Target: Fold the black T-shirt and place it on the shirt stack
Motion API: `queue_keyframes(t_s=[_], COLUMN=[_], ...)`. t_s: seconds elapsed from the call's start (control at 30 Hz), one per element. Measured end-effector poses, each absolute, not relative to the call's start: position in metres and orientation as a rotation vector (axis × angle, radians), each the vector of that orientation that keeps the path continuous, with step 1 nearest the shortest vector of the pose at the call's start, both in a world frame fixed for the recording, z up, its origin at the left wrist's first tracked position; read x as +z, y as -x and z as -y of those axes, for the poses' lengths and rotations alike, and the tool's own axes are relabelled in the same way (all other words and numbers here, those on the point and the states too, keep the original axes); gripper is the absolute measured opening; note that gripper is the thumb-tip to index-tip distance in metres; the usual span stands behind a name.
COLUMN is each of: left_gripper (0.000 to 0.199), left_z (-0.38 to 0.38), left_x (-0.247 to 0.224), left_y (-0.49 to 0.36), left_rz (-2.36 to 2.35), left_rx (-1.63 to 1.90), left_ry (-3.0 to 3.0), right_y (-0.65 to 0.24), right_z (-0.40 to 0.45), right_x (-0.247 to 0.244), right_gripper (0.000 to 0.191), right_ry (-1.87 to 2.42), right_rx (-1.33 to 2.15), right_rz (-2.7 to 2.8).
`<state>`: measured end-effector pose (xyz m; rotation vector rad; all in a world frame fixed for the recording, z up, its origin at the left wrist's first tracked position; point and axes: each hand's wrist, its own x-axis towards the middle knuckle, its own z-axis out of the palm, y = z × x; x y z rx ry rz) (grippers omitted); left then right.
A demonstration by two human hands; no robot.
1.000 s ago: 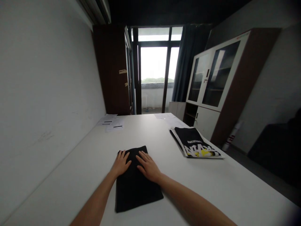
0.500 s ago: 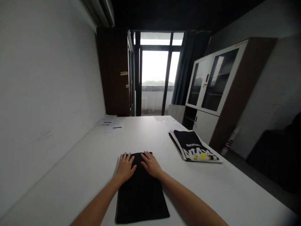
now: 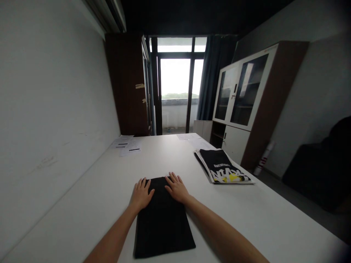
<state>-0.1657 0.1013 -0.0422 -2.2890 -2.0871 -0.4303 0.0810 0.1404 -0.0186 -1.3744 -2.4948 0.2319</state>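
A black cloth [image 3: 163, 226], folded into a flat rectangle, lies on the white table [image 3: 104, 204] in front of me. My left hand [image 3: 142, 194] rests on its far left corner, fingers spread and pointing away from me. On the far right corner lies my right hand [image 3: 177, 187], palm down with its fingers apart. Neither hand grips the cloth. Farther off to the right is a stack of folded garments [image 3: 223, 166]; the top one is black with white lettering and a yellow print.
Paper sheets [image 3: 127, 144] lie at the table's far left, and more sheets [image 3: 192, 138] at its far right. A wall [image 3: 55, 109] borders the left side. Beyond the table stand a dark cabinet [image 3: 126, 87] and a white-fronted cabinet [image 3: 237, 142].
The camera view has turned slightly to the right. My hands have shifted a little outward at the cloth's far corners and stay spread.
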Motion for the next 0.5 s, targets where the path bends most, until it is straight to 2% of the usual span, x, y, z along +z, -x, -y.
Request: queue_keyframes(t_s=[0.1,0.17,0.3,0.4,0.5], left_gripper=[0.067,0.069,0.07,0.07,0.07], left_z=[-0.099,-0.098,-0.1,-0.1,-0.095], left_x=[-0.043,-0.043,-0.04,-0.034,-0.029], left_y=[0.163,0.161,0.166,0.171,0.167], left_rz=[1.934,1.859,2.038,2.127,2.018], left_rx=[-0.458,-0.415,-0.338,-0.325,-0.324], left_ry=[2.425,2.543,2.406,2.271,2.372], right_y=[-0.079,-0.079,-0.08,-0.081,-0.079], right_z=[-0.139,-0.139,-0.138,-0.135,-0.135], right_x=[-0.019,-0.021,-0.02,-0.019,-0.022], right_gripper=[0.061,0.061,0.064,0.066,0.068], right_ry=[1.243,1.307,1.436,1.272,1.138], right_rx=[0.238,0.275,0.252,0.262,0.34], right_rz=[2.592,2.593,2.507,2.578,2.678])
